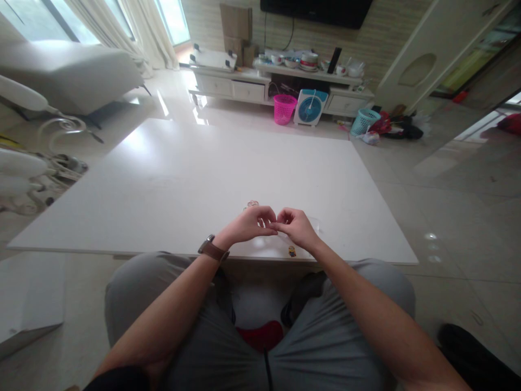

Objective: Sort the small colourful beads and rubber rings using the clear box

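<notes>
My left hand (250,224) and my right hand (296,225) meet fingertip to fingertip just above the near edge of a low white table (183,179). Both have the fingers curled in a pinch around something too small to make out. A brown watch (213,249) sits on my left wrist. A small round object (252,205) lies on the table just beyond my left hand. A clear plastic bag (313,224) lies under and beside my right hand. A small yellow sticker (292,251) is at the table edge below my right hand.
My knees in grey trousers are under the table's near edge. Beyond the table stand a pink basket (284,108), a blue fan (311,107), a teal basket (364,120) and a white TV cabinet (280,81) with dishes. A white sofa (69,73) stands far left.
</notes>
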{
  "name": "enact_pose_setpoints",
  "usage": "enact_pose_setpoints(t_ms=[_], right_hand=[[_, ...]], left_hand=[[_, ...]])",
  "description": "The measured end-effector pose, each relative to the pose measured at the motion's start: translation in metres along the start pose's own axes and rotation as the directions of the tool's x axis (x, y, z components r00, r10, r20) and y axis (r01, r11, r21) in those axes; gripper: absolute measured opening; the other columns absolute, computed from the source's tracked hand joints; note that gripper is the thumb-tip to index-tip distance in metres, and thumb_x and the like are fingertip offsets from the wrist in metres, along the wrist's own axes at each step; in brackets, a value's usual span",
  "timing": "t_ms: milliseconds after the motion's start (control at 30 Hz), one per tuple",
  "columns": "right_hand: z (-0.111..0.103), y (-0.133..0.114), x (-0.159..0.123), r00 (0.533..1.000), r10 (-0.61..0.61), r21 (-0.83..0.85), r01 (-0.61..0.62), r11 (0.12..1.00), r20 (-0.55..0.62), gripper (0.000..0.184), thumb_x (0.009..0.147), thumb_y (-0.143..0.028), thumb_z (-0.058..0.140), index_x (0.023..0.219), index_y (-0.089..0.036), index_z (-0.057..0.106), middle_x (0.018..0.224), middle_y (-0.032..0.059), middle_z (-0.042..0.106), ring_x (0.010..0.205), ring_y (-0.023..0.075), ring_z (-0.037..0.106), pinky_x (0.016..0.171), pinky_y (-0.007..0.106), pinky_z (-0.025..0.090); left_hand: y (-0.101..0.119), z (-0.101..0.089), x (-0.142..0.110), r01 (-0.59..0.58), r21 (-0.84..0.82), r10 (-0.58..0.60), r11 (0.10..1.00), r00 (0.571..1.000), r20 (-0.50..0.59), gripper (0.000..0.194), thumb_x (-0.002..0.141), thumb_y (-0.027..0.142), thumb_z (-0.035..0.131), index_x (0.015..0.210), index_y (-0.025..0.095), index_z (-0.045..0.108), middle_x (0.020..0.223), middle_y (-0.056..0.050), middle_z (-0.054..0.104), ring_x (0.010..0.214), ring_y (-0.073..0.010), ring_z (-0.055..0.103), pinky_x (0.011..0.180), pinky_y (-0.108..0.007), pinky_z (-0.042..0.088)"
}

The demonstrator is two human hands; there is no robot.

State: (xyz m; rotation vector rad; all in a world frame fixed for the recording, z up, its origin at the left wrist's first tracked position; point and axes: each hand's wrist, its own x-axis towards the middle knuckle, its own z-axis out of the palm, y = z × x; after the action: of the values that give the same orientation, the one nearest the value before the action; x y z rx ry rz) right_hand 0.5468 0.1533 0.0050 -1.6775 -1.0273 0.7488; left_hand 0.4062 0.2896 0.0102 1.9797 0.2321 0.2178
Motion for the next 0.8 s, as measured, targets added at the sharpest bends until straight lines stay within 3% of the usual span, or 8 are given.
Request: enact_pose_setpoints(t_ms=[200, 300, 367, 433, 467, 567, 667, 800], right_hand=[[0.006, -0.001, 0.0, 0.995, 0.091, 0.27, -0.096, 0.958, 0.029, 0.054, 0.058, -0.061, 0.087, 0.065, -0.02, 0.053, 0.056, -0.0051, 0.052, 0.053, 0.0107, 0.043, 0.053, 0.025, 0.033], [0.005, -0.004, -0.002, 0.992, 0.101, 0.315, -0.118, 0.942, 0.071, 0.054, 0.059, -0.062, 0.086, 0.066, -0.02, 0.053, 0.056, -0.0044, 0.053, 0.054, 0.0109, 0.045, 0.054, 0.025, 0.034], [0.004, -0.004, -0.002, 0.996, 0.083, 0.304, -0.087, 0.949, 0.026, 0.051, 0.062, -0.06, 0.086, 0.071, -0.02, 0.057, 0.063, -0.0035, 0.057, 0.058, 0.0114, 0.048, 0.057, 0.025, 0.037], [0.003, -0.003, -0.001, 0.996, 0.07, 0.28, -0.051, 0.959, -0.056, 0.047, 0.065, -0.057, 0.085, 0.079, -0.019, 0.06, 0.071, -0.003, 0.059, 0.063, 0.0117, 0.05, 0.06, 0.025, 0.039], [0.002, -0.003, -0.001, 0.993, 0.068, 0.272, -0.04, 0.961, -0.095, 0.046, 0.066, -0.055, 0.085, 0.082, -0.02, 0.06, 0.074, -0.0029, 0.059, 0.065, 0.0117, 0.05, 0.061, 0.025, 0.04], [-0.001, -0.001, 0.0, 0.986, 0.08, 0.269, -0.039, 0.962, -0.147, 0.043, 0.068, -0.052, 0.083, 0.086, -0.02, 0.06, 0.079, -0.0025, 0.059, 0.068, 0.012, 0.051, 0.062, 0.025, 0.041], [-0.004, -0.001, 0.0, 0.985, 0.081, 0.257, -0.039, 0.966, -0.153, 0.041, 0.07, -0.051, 0.082, 0.086, -0.02, 0.06, 0.081, -0.0019, 0.06, 0.07, 0.013, 0.052, 0.063, 0.026, 0.042], [-0.005, -0.003, -0.002, 0.987, 0.057, 0.226, -0.022, 0.974, -0.15, 0.039, 0.07, -0.05, 0.081, 0.085, -0.02, 0.06, 0.079, -0.0016, 0.061, 0.07, 0.0131, 0.053, 0.065, 0.026, 0.042]], left_hand=[[-0.005, 0.009, 0.004, -0.044, -0.193, 0.033, 0.98, 0.998, -0.062, 0.032, 0.072, 0.04, 0.083, 0.08, 0.016, 0.062, 0.079, -0.001, 0.067, 0.075, -0.0136, 0.065, 0.07, -0.027, 0.053], [-0.005, 0.007, 0.005, -0.045, -0.23, 0.034, 0.972, 0.998, -0.051, 0.031, 0.076, 0.042, 0.08, 0.082, 0.015, 0.064, 0.076, -0.003, 0.068, 0.072, -0.0136, 0.066, 0.068, -0.026, 0.052], [-0.006, -0.001, 0.005, -0.021, -0.222, 0.009, 0.975, 0.998, -0.056, 0.031, 0.078, 0.043, 0.078, 0.083, 0.015, 0.065, 0.076, -0.004, 0.069, 0.071, -0.0141, 0.066, 0.067, -0.027, 0.052], [-0.007, -0.015, 0.004, 0.021, -0.167, -0.043, 0.986, 0.99, -0.132, 0.028, 0.079, 0.041, 0.075, 0.084, 0.015, 0.067, 0.078, -0.004, 0.071, 0.073, -0.0151, 0.066, 0.068, -0.028, 0.053], [-0.009, -0.023, 0.002, 0.048, -0.111, -0.072, 0.993, 0.971, -0.226, 0.025, 0.08, 0.039, 0.074, 0.084, 0.016, 0.068, 0.079, -0.005, 0.072, 0.073, -0.0154, 0.066, 0.069, -0.028, 0.053], [-0.015, -0.047, -0.003, 0.274, 0.183, -0.166, 0.944, 0.876, -0.454, 0.015, 0.082, 0.031, 0.067, 0.085, 0.017, 0.074, 0.077, -0.004, 0.073, 0.071, -0.0163, 0.064, 0.07, -0.03, 0.051], [-0.023, -0.057, -0.008, 0.417, 0.354, -0.21, 0.837, 0.842, -0.497, 0.014, 0.081, 0.023, 0.064, 0.086, 0.018, 0.076, 0.079, -0.005, 0.074, 0.074, -0.0179, 0.065, 0.075, -0.031, 0.051], [-0.038, -0.052, -0.004, 0.462, 0.444, -0.22, 0.768, 0.841, -0.494, 0.015, 0.079, 0.019, 0.063, 0.088, 0.017, 0.075, 0.085, -0.007, 0.075, 0.079, -0.0191, 0.066, 0.077, -0.031, 0.051]])
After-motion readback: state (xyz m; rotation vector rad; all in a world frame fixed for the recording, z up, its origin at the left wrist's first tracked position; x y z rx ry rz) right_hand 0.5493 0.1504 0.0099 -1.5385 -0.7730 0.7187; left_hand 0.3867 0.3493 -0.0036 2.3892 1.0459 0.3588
